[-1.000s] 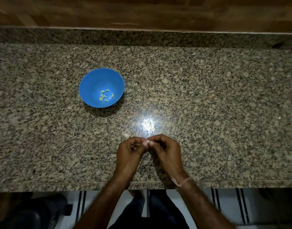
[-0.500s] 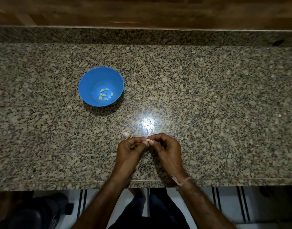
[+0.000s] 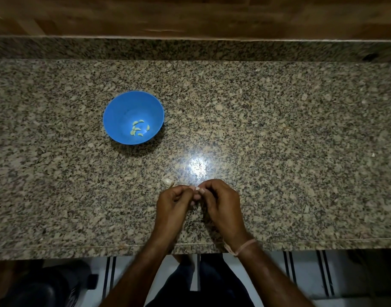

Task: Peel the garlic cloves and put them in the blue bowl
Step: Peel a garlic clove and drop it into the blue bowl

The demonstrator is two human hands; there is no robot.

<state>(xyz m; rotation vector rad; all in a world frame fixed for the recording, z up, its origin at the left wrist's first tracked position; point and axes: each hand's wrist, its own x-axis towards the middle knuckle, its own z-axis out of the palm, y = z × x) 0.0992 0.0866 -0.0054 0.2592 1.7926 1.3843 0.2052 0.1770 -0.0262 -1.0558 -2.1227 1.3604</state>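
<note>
The blue bowl (image 3: pixel 123 111) stands on the granite counter, left of centre, with several peeled pale cloves (image 3: pixel 138 128) in its bottom. Near the front edge my left hand (image 3: pixel 171 201) and my right hand (image 3: pixel 221 200) meet fingertip to fingertip and pinch one small garlic clove (image 3: pixel 197 189) between them; only a sliver of it shows. A piece of garlic (image 3: pixel 168 181) lies on the counter just beyond my left hand's knuckles, apart from the bowl.
The granite counter (image 3: pixel 278 129) runs the full width, with a raised granite backsplash (image 3: pixel 190 48) and a wooden wall behind. A bright light glare (image 3: pixel 198 167) sits just beyond my hands. The counter's front edge (image 3: pixel 79 248) lies under my wrists.
My hands stay together at the same spot, fingertips working on the clove. The view shifted slightly; bowl and loose garlic piece have not moved.
</note>
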